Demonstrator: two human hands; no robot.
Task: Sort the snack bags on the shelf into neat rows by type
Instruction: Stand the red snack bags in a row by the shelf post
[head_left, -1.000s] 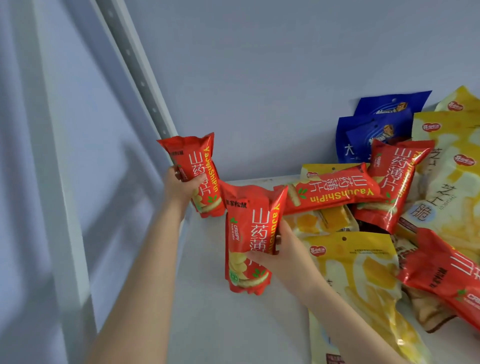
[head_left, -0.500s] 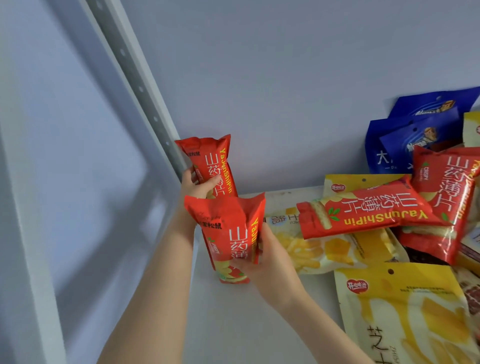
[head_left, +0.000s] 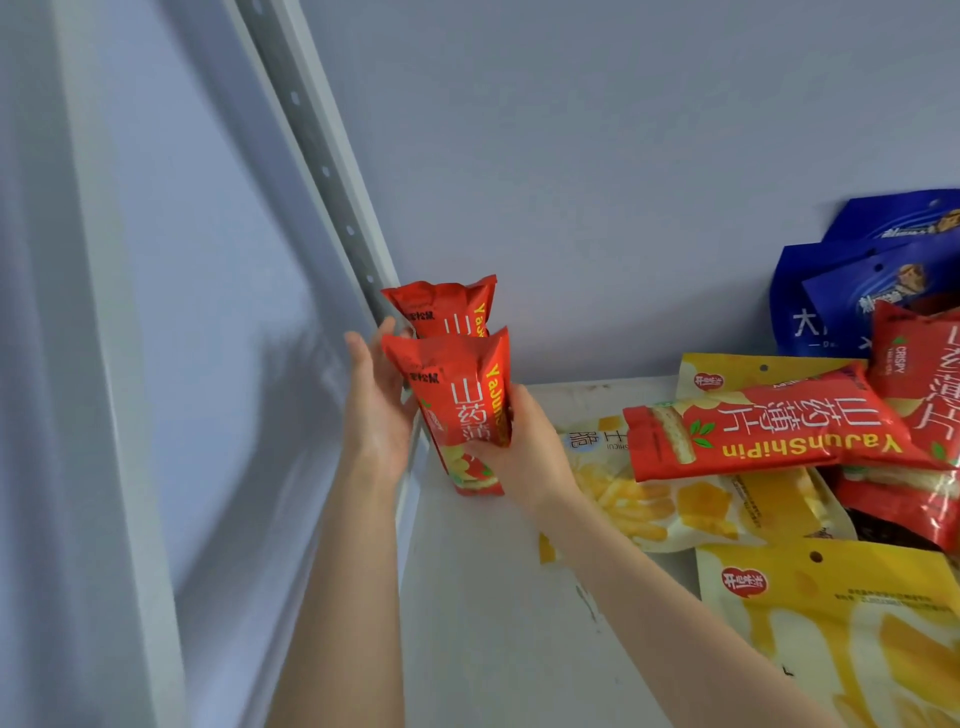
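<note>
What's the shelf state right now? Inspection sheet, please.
Surface: white shelf, small marks near the front.
Job's things: front red bag upright before rear red bag, left back corner.
Clutter: lying red bag, yellow bags and blue bags heaped unsorted at right.
Grippers: right hand grips front red bag; left hand flat against its left side.
Cables: nothing seen.
Surroundings: slotted upright, pale wall.

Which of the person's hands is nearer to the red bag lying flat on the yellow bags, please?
The right. The right hand grips the front upright red bag, just left of the flat red bag; the left hand sits farther left, beyond that upright bag.
</note>
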